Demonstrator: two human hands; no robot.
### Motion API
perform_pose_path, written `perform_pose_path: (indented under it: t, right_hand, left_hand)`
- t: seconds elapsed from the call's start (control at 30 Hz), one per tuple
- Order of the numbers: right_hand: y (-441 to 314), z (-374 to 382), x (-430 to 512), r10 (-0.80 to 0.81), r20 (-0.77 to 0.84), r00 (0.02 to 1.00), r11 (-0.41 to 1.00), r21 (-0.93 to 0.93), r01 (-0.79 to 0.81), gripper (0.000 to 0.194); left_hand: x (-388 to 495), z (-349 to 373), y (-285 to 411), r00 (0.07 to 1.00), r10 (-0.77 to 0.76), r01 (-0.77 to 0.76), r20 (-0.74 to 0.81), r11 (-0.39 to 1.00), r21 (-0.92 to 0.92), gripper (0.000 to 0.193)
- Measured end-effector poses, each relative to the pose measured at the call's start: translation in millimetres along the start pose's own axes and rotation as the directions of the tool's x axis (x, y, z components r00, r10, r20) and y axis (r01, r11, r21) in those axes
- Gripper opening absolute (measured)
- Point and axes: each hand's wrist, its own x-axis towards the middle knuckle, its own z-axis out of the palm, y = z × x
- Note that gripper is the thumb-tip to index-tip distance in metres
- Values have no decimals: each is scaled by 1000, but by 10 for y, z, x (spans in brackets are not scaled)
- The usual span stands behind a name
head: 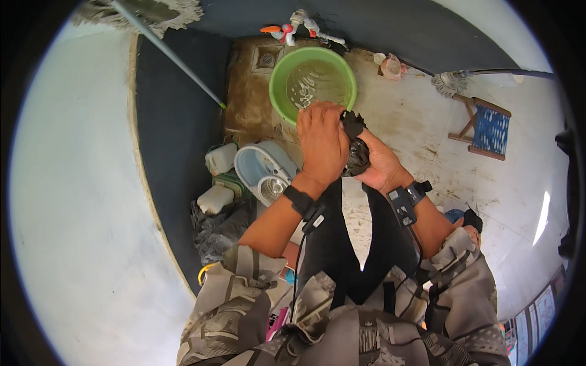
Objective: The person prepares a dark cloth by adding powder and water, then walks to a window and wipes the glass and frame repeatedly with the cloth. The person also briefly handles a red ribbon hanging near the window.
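A crumpled black plastic bag (358, 158), bunched at its top, is held in front of me just short of a green basin. My right hand (380, 160) is closed around its right side, with the thumb up along it. From the left, my left hand (322, 144) presses against the bag, back of the hand up and fingers curled over. Its palm is hidden, so whether it grips part of the bag is unclear. Beyond my hands the green plastic basin (277, 82) holds slightly cloudy water (325, 78) with light glinting on it.
A blue-grey spin-mop bucket (270, 158), white jerrycans (215, 200) and black plastic sheeting (224, 233) lie left. Taps (288, 32) and a floor drain (267, 59) are behind. A folding stool (491, 128) and mop head (449, 83) stand right. A pole (178, 59) leans left.
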Motion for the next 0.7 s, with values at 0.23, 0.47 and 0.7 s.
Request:
perform_pose_path:
  t: [0.23,0.47,0.7]
  right_hand:
    - [-159,-1355,865,-104,-29,994,989,105,107,36]
    - [-547,-2525,1602,-179,31,983,974,145,173,59]
    - [-764,-3260,2277,-265,-16,964,959,101,265,61]
  left_hand:
    - [-253,740,-1045,881,84,-58,466,996,-71,80]
    - [-254,1262,-3077,652,-373,623,660,760,-185,69]
    - [-86,2092,-4822,273,-625,907,732,-87,-413,41]
